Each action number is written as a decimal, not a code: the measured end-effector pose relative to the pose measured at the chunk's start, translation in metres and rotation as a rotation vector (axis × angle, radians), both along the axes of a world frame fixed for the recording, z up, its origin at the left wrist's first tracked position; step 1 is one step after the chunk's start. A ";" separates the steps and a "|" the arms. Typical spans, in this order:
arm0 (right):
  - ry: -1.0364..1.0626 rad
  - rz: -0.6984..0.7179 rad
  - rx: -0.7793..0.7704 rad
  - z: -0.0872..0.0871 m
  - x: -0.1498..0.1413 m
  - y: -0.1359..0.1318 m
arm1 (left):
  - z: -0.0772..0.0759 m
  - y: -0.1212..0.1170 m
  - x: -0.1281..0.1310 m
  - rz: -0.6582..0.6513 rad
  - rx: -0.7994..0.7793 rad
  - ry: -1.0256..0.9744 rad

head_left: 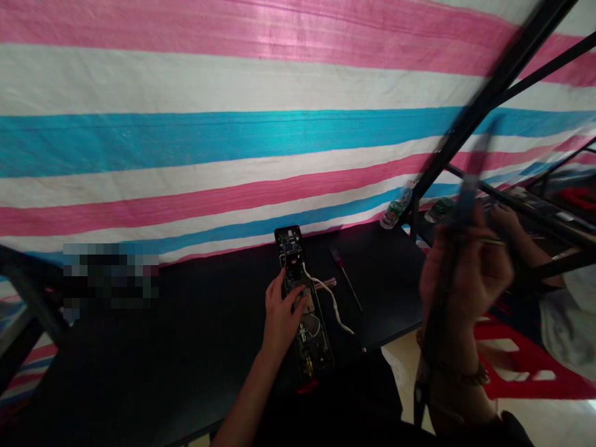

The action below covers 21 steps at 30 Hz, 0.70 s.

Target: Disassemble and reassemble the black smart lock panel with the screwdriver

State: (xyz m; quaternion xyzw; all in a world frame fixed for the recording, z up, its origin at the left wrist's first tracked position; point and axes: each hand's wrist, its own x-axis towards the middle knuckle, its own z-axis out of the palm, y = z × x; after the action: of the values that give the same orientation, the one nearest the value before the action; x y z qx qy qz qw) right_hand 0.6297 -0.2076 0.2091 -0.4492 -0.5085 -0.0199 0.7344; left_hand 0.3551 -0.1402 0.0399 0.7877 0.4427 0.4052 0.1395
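Resting on the device (pixel 313 323), the left hand (pixel 280 308) is placed at its 9 o'clock side, with the fingers half spread; the tips touch the inside and the edge, but I cannot tell if they pinch some small part. The device lies open on the black table (pixel 186 360), long and narrow, its top end toward 12 o'clock, with a circuit board (pixel 290 241) in this end. From its upper part, a white cable (pixel 333 304) goes out and bends down toward 4 o'clock. At 2 o'clock, near the device, lies a screwdriver (pixel 347 280), its handle toward the cloth (pixel 279 136), which hangs striped behind the table. Farther, between 1 and 2 o'clock, a bottle (pixel 395 213) stands tilted by the black frame (pixel 447 146). The right hand (pixel 468 279) is raised near 3 o'clock, well apart from the device; its fingers are curled closed around a dark tool (pixel 470 192), too blurred to name. Beyond it, toward 2 o'clock, another person's hand (pixel 506 220) is visible.
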 end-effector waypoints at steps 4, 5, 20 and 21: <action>-0.012 0.046 -0.366 -0.058 0.026 0.043 | 0.006 -0.003 -0.001 -0.017 0.004 0.021; -0.018 0.052 -0.434 -0.079 0.033 0.052 | 0.011 -0.006 -0.003 -0.031 0.016 0.012; -0.180 0.117 -0.790 -0.199 0.072 0.099 | -0.042 -0.063 -0.115 0.167 -0.141 0.067; -0.187 0.109 -0.785 -0.191 0.066 0.097 | -0.048 -0.068 -0.116 0.158 -0.145 0.083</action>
State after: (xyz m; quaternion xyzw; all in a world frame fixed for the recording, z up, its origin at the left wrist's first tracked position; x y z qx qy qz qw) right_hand 0.6962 -0.1106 0.0181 -0.6639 -0.5651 0.1741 0.4579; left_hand 0.2391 -0.2077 -0.0082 0.7544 0.5369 0.3487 0.1452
